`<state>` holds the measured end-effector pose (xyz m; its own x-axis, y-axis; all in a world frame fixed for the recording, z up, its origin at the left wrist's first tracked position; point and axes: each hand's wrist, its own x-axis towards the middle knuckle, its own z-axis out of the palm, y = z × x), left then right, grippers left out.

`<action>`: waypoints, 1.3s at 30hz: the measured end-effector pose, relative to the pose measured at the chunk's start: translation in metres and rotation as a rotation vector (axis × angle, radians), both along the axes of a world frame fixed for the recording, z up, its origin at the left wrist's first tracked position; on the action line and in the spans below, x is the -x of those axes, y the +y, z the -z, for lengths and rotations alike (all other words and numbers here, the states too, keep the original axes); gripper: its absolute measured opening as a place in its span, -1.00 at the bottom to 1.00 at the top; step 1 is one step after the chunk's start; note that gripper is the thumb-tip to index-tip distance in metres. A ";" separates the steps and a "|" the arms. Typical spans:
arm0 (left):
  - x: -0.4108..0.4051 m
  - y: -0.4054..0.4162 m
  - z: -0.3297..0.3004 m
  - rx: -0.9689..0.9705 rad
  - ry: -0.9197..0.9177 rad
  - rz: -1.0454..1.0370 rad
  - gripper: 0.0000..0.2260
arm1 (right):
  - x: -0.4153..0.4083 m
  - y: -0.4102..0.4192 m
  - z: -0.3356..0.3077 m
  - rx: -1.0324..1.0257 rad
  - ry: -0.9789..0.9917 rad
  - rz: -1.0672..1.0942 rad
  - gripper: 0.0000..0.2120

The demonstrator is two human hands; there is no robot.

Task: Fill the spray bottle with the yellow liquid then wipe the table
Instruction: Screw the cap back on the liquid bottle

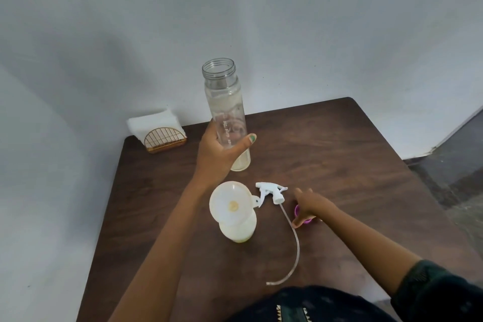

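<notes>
My left hand (218, 155) grips a tall clear bottle (226, 102) around its lower half. The bottle stands upright on the brown table (326, 144), uncapped, with only a thin pale yellow layer at its bottom. In front of it stands the white spray bottle (239, 229), holding yellowish liquid, with a white funnel (231, 202) seated in its neck. The white trigger sprayer head (271, 191) lies on the table beside it, its clear tube (295, 243) curving toward me. My right hand (311, 205) rests over a purple cap (299, 214), fingers closed around it.
A gold wire holder (164, 140) with white napkins (154, 121) stands at the table's far left corner against the grey wall. The table's right edge drops to a grey floor (457, 178). My dark patterned clothing fills the bottom edge.
</notes>
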<state>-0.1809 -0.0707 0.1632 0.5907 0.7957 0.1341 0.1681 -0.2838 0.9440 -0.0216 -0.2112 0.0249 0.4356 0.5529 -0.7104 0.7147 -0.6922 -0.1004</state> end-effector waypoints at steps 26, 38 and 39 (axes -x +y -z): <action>-0.010 0.011 -0.027 -0.042 -0.020 0.015 -0.56 | -0.007 0.098 -0.282 -1.567 0.740 0.214 -0.71; -0.015 0.019 -0.048 -0.075 -0.061 -0.030 -0.45 | 0.016 0.115 -0.309 -1.542 0.735 -0.001 -0.64; -0.015 0.020 -0.048 -0.078 -0.049 -0.029 -0.47 | 0.016 0.115 -0.308 -1.532 0.720 -0.003 -0.63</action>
<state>-0.1657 -0.0509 0.2111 0.5587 0.7982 0.2250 0.1310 -0.3529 0.9264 -0.0374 -0.0964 0.3330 0.2834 0.8713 0.4006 0.2296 0.3440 -0.9105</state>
